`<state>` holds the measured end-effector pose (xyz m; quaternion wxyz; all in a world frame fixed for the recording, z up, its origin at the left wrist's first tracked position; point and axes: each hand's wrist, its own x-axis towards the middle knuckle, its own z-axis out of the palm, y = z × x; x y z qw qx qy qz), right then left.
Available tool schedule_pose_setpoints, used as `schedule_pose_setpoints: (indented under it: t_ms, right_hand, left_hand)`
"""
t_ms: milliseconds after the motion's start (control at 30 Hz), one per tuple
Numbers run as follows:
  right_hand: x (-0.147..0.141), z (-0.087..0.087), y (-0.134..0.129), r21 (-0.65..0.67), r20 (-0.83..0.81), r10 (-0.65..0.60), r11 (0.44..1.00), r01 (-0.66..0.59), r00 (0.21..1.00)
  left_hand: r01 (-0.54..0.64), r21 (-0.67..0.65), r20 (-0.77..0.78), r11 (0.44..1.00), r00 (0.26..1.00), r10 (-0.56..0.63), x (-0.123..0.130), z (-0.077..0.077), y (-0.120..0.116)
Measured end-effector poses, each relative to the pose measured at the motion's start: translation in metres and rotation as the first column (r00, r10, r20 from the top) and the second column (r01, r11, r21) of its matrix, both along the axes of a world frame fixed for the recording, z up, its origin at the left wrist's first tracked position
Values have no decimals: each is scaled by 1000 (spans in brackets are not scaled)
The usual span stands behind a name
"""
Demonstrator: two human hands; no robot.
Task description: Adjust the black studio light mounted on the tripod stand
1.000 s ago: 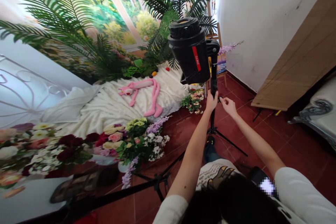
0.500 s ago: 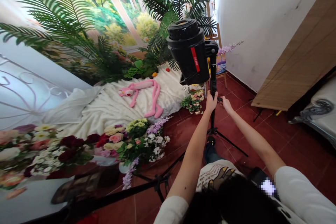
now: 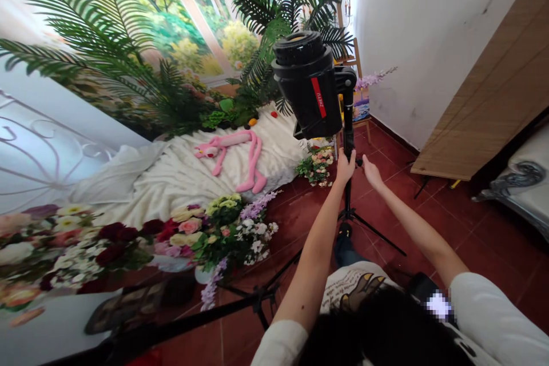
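Observation:
A black studio light point(image 3: 306, 88) with a red label is mounted on top of a black light stand point(image 3: 348, 189). My left hand point(image 3: 345, 167) is wrapped round the stand's pole just below the lamp. A small black knob point(image 3: 359, 163) sticks out from the pole to the right of that hand. My right hand point(image 3: 372, 172) is beside the knob, with its fingertips a little apart from it and extended. Some of its fingers are hidden behind the hand.
A pink plush toy point(image 3: 231, 140) lies on a white fur blanket point(image 3: 171, 166). Artificial flowers point(image 3: 189, 229) stand in front, palm fronds point(image 3: 295, 0) behind. Another black stand point(image 3: 257, 297) crosses the lower left. A wooden panel point(image 3: 476, 108) leans at the right. Tripod legs point(image 3: 377, 234) spread over red floor tiles.
My right hand has turned and its fingers have come off the knob, slightly to the right. My left hand and the lamp have stayed in place.

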<state>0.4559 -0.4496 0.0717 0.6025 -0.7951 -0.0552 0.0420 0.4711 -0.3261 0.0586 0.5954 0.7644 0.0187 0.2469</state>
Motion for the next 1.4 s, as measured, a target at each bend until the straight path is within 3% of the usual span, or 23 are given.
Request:
schedule_pose_setpoints:
  t_ms: [67,167,267,400,533,700,867,967,1067,1133,1200,1300,1400]
  right_hand:
    - [0,4,-4,-157,167,-12,987,39,986]
    - [4,12,-10,-347,276,77,937,25,958]
    - [13,15,-14,-385,310,207,920,-77,928]
    - [25,8,-12,-263,247,213,954,-146,945]
    - [24,1,2,-15,-28,113,993,-114,993]
    - [13,7,11,331,-376,262,934,-135,889]
    - [11,18,9,403,-462,368,898,-179,807]
    - [11,19,6,228,-452,257,959,-168,854]
    - [8,19,-1,-161,-190,70,982,-101,979]
    - [4,21,-8,-376,68,51,926,-21,996]
    - [-2,26,-15,-511,235,109,859,27,966]
    - [-10,33,-19,-648,336,206,759,67,919]
    - [-16,38,-18,-704,384,239,701,116,892]
  left_hand:
    - [1,-3,7,1000,1000,-1,1,-1,0]
    - [13,-7,15,1000,1000,-13,2,-3,1]
    - [25,2,21,1000,999,-25,2,-4,1]
    - [12,17,12,1000,1000,-12,1,-3,2]
    - [15,19,23,1000,1000,-15,0,0,2]
    - [11,24,24,1000,1000,-12,-1,1,1]
    - [8,24,27,1000,1000,-9,-1,1,1]
    - [17,22,40,1000,999,-18,0,-1,1]
    - [31,6,54,999,998,-31,2,-4,2]
    - [37,-2,46,999,998,-37,3,-6,2]
    - [43,-10,28,999,999,-42,4,-7,2]
    - [64,-19,-20,998,998,-64,4,-5,3]
    - [90,-19,-73,996,993,-91,2,-1,5]
